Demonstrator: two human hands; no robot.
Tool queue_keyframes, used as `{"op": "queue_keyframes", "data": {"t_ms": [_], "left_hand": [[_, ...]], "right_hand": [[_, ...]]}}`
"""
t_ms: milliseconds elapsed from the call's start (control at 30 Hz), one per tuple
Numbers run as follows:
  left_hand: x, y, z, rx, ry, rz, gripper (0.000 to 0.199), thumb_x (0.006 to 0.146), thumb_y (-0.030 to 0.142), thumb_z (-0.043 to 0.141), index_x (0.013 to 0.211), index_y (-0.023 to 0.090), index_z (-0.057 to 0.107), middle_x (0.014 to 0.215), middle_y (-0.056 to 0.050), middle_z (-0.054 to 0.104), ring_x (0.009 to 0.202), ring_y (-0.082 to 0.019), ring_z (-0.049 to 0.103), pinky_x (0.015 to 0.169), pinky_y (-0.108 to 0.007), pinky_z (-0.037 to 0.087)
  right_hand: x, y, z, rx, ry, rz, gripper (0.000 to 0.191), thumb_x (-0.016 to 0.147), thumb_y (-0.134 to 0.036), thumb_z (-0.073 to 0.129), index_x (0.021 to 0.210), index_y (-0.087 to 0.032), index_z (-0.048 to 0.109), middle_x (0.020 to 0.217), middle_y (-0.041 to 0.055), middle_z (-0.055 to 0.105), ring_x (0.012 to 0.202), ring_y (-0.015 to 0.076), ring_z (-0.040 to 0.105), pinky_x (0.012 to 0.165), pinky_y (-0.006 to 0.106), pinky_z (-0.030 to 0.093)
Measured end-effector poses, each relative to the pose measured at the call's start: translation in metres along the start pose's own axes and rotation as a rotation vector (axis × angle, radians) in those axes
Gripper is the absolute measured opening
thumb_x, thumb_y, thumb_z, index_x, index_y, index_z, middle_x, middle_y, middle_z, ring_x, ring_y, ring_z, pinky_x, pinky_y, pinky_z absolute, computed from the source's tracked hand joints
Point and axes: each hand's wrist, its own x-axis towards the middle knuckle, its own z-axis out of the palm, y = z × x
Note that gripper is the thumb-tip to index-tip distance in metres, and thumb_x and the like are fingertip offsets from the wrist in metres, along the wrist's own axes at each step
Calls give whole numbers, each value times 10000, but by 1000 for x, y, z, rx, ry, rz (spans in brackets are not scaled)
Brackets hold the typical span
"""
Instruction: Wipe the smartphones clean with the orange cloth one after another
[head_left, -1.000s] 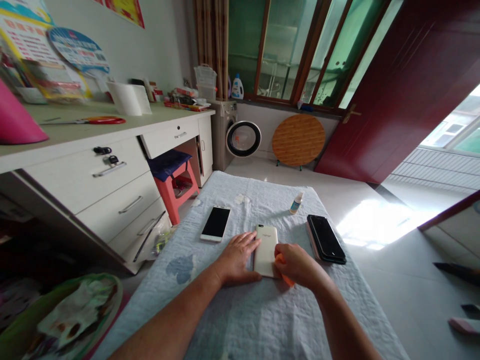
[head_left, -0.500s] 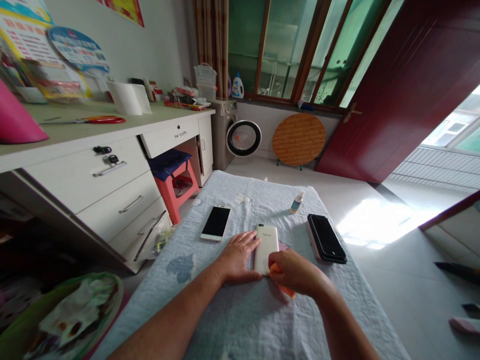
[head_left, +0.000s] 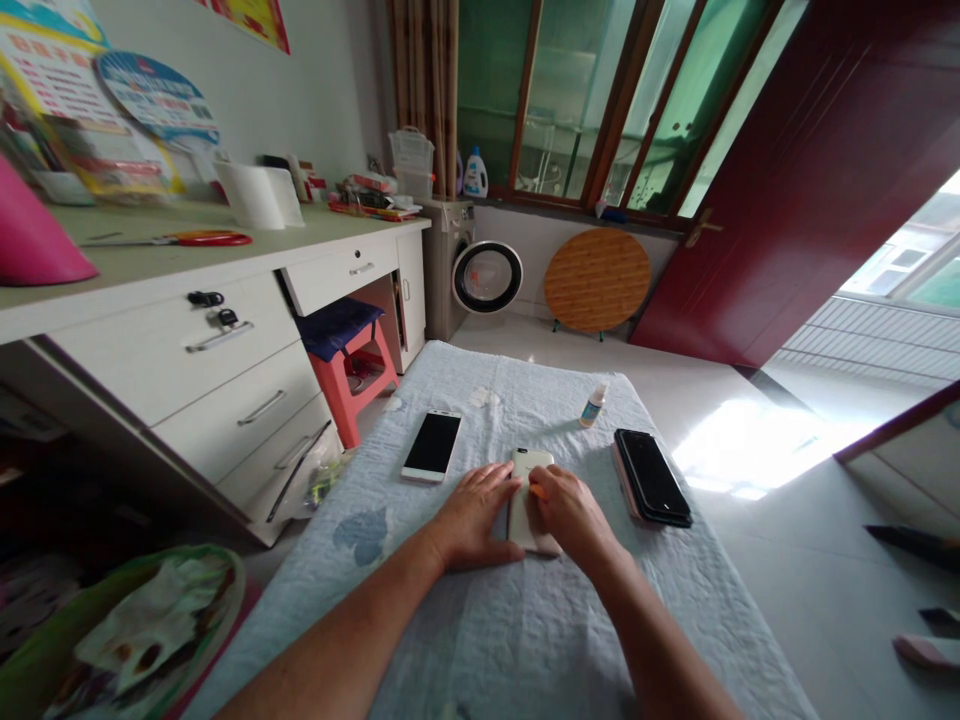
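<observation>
A white phone (head_left: 521,525) lies face down on the cloth-covered table, its camera end pointing away from me. My left hand (head_left: 476,515) steadies it along its left edge, fingers at the side and thumb by the bottom corner. Pressed against the phone's back, my right hand (head_left: 566,505) is closed on an orange cloth (head_left: 538,491), most of which is hidden by the fingers. A second white phone (head_left: 432,445) rests screen up to the left. To the right lies a stack of phones with a black one (head_left: 652,477) on top. A small spray bottle (head_left: 592,405) stands behind.
A patterned pale-blue cloth (head_left: 510,380) covers the table. Along the left are a white desk (head_left: 225,370), a red stool (head_left: 349,385) and a basket (head_left: 232,590) with crumpled things in it. A washing machine (head_left: 448,235) with its door open stands beyond.
My right hand has moved up from the phone's lower right corner onto its back, with the orange cloth now mostly inside the fingers. My left hand and the phone have stayed put.
</observation>
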Motion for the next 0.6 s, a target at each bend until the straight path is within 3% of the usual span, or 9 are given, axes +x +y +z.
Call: {"op": "queue_keyframes", "data": {"t_ms": [167, 433, 600], "left_hand": [[1, 1, 0, -2, -13, -21, 988, 620, 452, 767, 1444, 161, 306, 1526, -162, 292, 1411, -324, 242, 1156, -499, 195], [2, -3, 4, -31, 19, -15, 964, 607, 435, 763, 1423, 151, 335, 1517, -167, 307, 1403, -330, 258, 1158, -496, 200], [2, -4, 5, -28, 15, -8, 975, 612, 468, 758, 1426, 150, 326, 1517, -174, 304, 1405, -327, 253, 1153, -493, 202]], "right_hand": [[3, 5, 6, -4, 89, -62, 200, 887, -110, 445, 814, -179, 618, 845, 44, 622, 804, 150, 534, 751, 239, 355], [-1, 0, 10, 132, 14, -286, 159, 812, -97, 515, 721, -186, 611, 850, 24, 638, 845, 147, 560, 825, 252, 400], [2, 4, 12, 156, 74, -283, 224, 841, -80, 479, 745, -178, 656, 851, 34, 659, 848, 146, 577, 845, 264, 418]]}}
